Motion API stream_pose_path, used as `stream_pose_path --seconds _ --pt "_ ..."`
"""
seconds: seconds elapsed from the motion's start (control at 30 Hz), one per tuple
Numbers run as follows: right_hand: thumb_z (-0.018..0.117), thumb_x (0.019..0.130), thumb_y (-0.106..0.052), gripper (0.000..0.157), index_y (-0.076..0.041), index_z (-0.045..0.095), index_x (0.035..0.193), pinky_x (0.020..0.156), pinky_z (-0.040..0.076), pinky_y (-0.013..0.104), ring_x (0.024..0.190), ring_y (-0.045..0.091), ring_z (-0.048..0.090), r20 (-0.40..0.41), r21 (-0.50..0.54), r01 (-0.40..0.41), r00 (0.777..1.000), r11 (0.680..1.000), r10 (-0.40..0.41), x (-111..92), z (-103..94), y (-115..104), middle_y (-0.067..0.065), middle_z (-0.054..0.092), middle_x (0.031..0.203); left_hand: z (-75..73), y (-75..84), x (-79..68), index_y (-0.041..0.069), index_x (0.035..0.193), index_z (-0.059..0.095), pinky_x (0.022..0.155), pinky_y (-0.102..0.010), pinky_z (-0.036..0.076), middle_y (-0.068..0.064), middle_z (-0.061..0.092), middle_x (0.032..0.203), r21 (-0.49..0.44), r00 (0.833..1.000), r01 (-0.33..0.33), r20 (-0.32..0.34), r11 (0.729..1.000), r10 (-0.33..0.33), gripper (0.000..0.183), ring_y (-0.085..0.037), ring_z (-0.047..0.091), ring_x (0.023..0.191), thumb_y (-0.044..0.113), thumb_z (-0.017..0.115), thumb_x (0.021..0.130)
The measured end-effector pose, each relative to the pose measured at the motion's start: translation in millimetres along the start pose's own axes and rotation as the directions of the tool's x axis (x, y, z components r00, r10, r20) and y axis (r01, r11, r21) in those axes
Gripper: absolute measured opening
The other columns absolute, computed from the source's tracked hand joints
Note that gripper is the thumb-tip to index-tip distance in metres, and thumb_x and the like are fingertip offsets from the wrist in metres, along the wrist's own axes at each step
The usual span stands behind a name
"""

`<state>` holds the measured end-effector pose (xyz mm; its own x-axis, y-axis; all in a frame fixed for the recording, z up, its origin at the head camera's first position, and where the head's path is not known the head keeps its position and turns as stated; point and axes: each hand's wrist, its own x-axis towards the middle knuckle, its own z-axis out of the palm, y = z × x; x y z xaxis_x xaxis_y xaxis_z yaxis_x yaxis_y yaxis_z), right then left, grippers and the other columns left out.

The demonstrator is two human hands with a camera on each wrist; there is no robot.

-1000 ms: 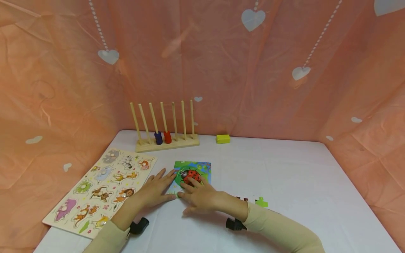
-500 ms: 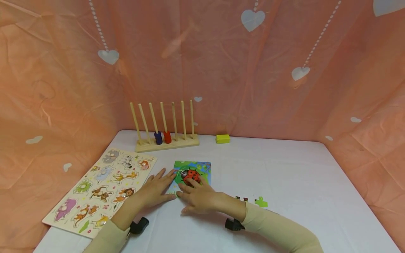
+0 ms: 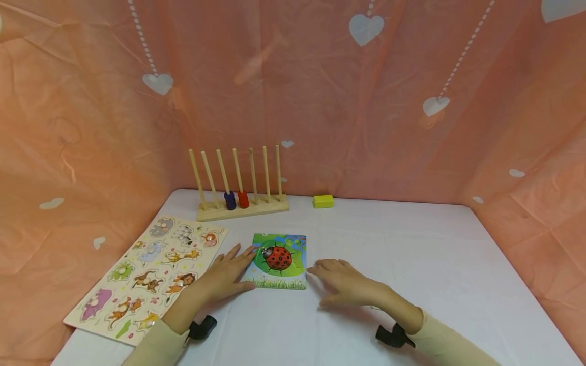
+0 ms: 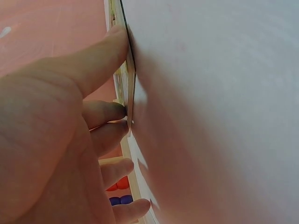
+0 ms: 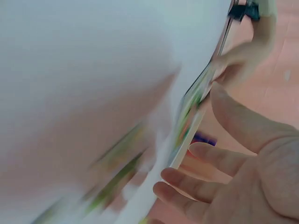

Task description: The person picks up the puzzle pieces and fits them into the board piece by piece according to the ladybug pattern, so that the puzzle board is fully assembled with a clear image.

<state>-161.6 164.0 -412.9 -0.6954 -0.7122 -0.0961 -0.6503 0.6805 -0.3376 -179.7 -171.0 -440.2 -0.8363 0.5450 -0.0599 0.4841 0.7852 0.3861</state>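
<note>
A square ladybug puzzle (image 3: 280, 260) lies flat on the white table, its picture in full view except at the left edge. My left hand (image 3: 224, 274) rests there with fingers spread, fingertips and thumb touching that edge. In the left wrist view, the thumb and fingers of the left hand (image 4: 70, 126) meet the thin side of the board (image 4: 131, 93). Just right of the puzzle hovers my right hand (image 3: 350, 284), fingers extended, holding nothing. Blurred puzzle pieces (image 5: 114, 184) lie beneath it in the right wrist view; the head view mostly hides them.
An animal peg puzzle board (image 3: 151, 274) lies on the left. Behind stands a wooden rack (image 3: 242, 208) of upright pegs bearing blue beads (image 3: 230, 201) and red beads (image 3: 243, 200). A yellow block (image 3: 323, 202) sits at the back. Pink cloth (image 3: 320, 101) walls the table.
My right hand has lifted off the ladybug puzzle and moved right, uncovering its picture and covering the loose pieces. My left hand has stayed at the left edge.
</note>
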Motion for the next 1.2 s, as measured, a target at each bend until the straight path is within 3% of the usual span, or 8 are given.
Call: stream_pose_path --seconds 0.07,0.17,0.3,0.4,0.6,0.87,1.2 --pt "0.08 0.084 -0.031 0.064 -0.004 0.056 0.137 0.094 0.042 0.051 0.111 0.023 0.052 -0.039 0.081 -0.042 0.998 0.996 0.045 -21 -3.0 15 0.009 0.057 0.125 -1.4 1.0 -0.7 -0.001 0.151 0.039 0.106 -0.075 0.02 -0.018 0.03 0.16 -0.001 1.0 0.004 0.0 1.0 -0.004 0.078 -0.05 0.018 0.146 0.043 0.068 0.093" --pt "0.082 0.083 -0.028 0.057 -0.004 0.061 0.13 0.081 0.04 0.039 0.094 0.013 0.047 -0.084 0.158 -0.096 0.99 0.983 0.11 -46 -3.1 31 0.0 0.057 0.114 -2.9 1.8 -1.0 -0.001 0.151 0.039 0.106 -0.075 0.02 -0.019 0.03 0.159 0.003 1.0 0.006 -0.002 1.0 -0.006 0.077 -0.05 0.018 0.146 0.042 0.068 0.093" --pt "0.082 0.081 -0.022 0.05 -0.008 0.063 0.124 0.08 0.039 0.036 0.095 0.012 0.049 -0.159 0.21 -0.125 0.974 0.97 0.16 -69 5.1 39 -0.004 0.06 0.112 -1.8 1.5 -0.2 -0.001 0.151 0.039 0.107 -0.074 0.019 -0.018 0.03 0.16 0.001 1.0 0.008 0.002 1.0 -0.008 0.077 -0.049 0.017 0.146 0.041 0.068 0.093" --pt "0.081 0.081 -0.019 0.048 -0.009 0.063 0.124 0.084 0.038 0.039 0.098 0.013 0.051 -0.223 0.253 -0.123 0.958 0.96 0.181 -79 11.5 38 -0.007 0.061 0.111 -0.2 0.8 1.0 0.0 0.152 0.038 0.108 -0.074 0.019 -0.018 0.03 0.16 -0.001 1.0 0.009 0.006 1.0 -0.009 0.077 -0.049 0.016 0.147 0.041 0.068 0.093" --pt "0.081 0.082 -0.019 0.046 -0.009 0.063 0.123 0.087 0.039 0.047 0.099 0.018 0.054 -0.297 0.272 -0.111 0.935 0.956 0.193 -79 14.3 36 -0.006 0.063 0.111 -0.1 0.2 2.4 -0.001 0.151 0.039 0.107 -0.075 0.019 -0.018 0.031 0.159 0.003 1.0 0.002 -0.007 1.0 -0.002 0.077 -0.049 0.017 0.146 0.041 0.068 0.093" --pt "0.084 0.075 -0.012 0.044 -0.009 0.067 0.115 0.082 0.038 0.039 0.091 0.013 0.054 -0.325 0.231 -0.134 0.923 0.964 0.206 -73 20.0 36 -0.009 0.063 0.101 0.7 0.5 2.4 -0.002 0.151 0.038 0.106 -0.075 0.021 -0.019 0.03 0.16 0.009 1.0 0.0 0.005 1.0 0.0 0.079 -0.05 0.018 0.146 0.042 0.068 0.093" --pt "0.087 0.073 -0.019 0.036 -0.011 0.07 0.104 0.074 0.036 0.032 0.085 0.008 0.048 -0.336 0.133 -0.156 0.922 0.979 0.193 -70 26.3 35 -0.008 0.06 0.097 1.3 -1.2 2.0 -0.001 0.152 0.038 0.106 -0.075 0.02 -0.018 0.029 0.16 0.004 1.0 0.003 0.01 1.0 -0.003 0.079 -0.05 0.017 0.146 0.044 0.067 0.094"
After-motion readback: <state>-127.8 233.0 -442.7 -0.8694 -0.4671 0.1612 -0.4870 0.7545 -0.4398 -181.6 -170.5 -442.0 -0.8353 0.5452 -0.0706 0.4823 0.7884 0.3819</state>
